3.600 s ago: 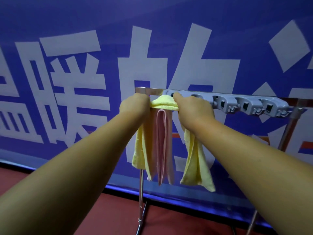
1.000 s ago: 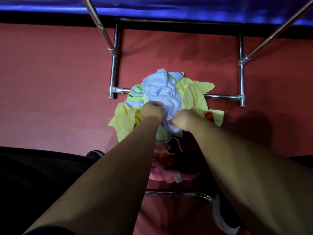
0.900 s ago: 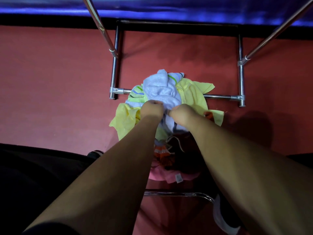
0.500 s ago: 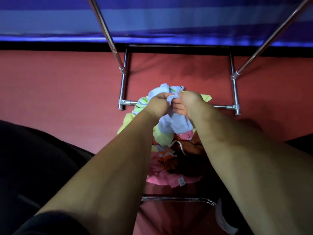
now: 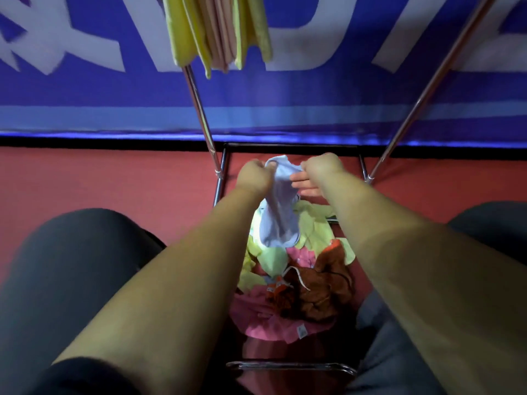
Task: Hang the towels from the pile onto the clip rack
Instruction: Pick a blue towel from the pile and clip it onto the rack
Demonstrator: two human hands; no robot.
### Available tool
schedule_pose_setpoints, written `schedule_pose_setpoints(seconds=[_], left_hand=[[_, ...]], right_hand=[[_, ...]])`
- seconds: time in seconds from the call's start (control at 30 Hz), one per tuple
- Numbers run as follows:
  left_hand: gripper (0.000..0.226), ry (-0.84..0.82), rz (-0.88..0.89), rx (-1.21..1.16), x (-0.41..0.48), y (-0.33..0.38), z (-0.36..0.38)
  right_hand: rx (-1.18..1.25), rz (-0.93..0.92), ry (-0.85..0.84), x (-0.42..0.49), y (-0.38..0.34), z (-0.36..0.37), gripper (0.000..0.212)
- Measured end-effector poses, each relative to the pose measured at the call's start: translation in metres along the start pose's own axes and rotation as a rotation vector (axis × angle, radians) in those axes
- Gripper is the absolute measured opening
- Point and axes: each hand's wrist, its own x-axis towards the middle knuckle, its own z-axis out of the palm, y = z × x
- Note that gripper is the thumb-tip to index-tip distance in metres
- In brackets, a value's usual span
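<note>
1 soft pale-blue towel (image 5: 281,215), left hand (image 5: 253,178) fingers curled round it, right hand (image 5: 319,171) fingers pinching it, crumpled pile (image 5: 302,269) below

A pale-blue towel (image 5: 281,212) of soft matt cloth hangs between the left hand (image 5: 253,176) and right hand (image 5: 319,169). Below them lies a pile (image 5: 313,280) of fuzzy cloth. Shiny, smooth metal rack poles (image 5: 199,109) flank them.

The hanging towels (image 5: 216,32) are cut off by the top edge. The forearms (image 5: 176,280) hide both sides of the pile (image 5: 299,269), and the label (image 5: 301,332) on the pink towel (image 5: 256,317) is too small to read.
</note>
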Motion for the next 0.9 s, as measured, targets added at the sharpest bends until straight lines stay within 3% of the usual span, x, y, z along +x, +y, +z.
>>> schedule_pose_setpoints(seconds=[0.2, 0.43, 0.53, 0.7, 0.9], left_hand=[[0.037, -0.024, 0.195, 0.119, -0.039, 0.076, -0.057], [0.036, -0.051, 0.454, -0.011, -0.091, 0.123, -0.093], [0.047, -0.092, 0.475, -0.004, -0.104, 0.114, -0.096], [0.051, -0.091, 0.387, -0.034, -0.114, 0.093, -0.102], [0.041, -0.164, 0.446, 0.244, -0.118, 0.091, -0.117]], right_hand=[[-0.050, -0.087, 0.088, -0.070, -0.040, -0.016, 0.030], [-0.231, -0.391, -0.051, -0.139, -0.040, -0.014, 0.019], [-0.289, -0.521, 0.001, -0.147, -0.025, -0.017, 0.013], [-0.523, -0.755, 0.215, -0.148, -0.021, -0.032, 0.044], [-0.353, -0.869, 0.315, -0.145, -0.027, -0.039, 0.055]])
